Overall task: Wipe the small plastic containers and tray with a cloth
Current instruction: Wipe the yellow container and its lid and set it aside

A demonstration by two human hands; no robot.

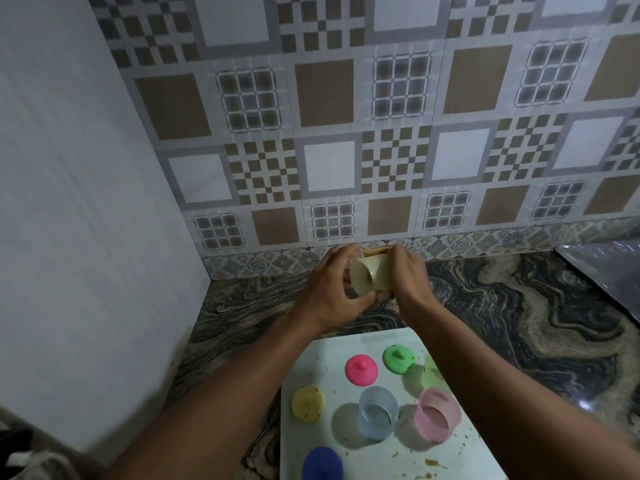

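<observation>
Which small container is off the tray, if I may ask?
The pale yellow container, held by left hand and right hand; the blue container and pink container sit on the tray.

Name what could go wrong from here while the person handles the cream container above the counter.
1. The left hand and right hand hold the cream container on its side over the hard counter, beyond the tray; a slip could drop it.
2. The right forearm passes over the green container; lowering it might tip that.
3. Crumbs lie on the tray, so cleaned pieces set back may get dirty again.
</observation>
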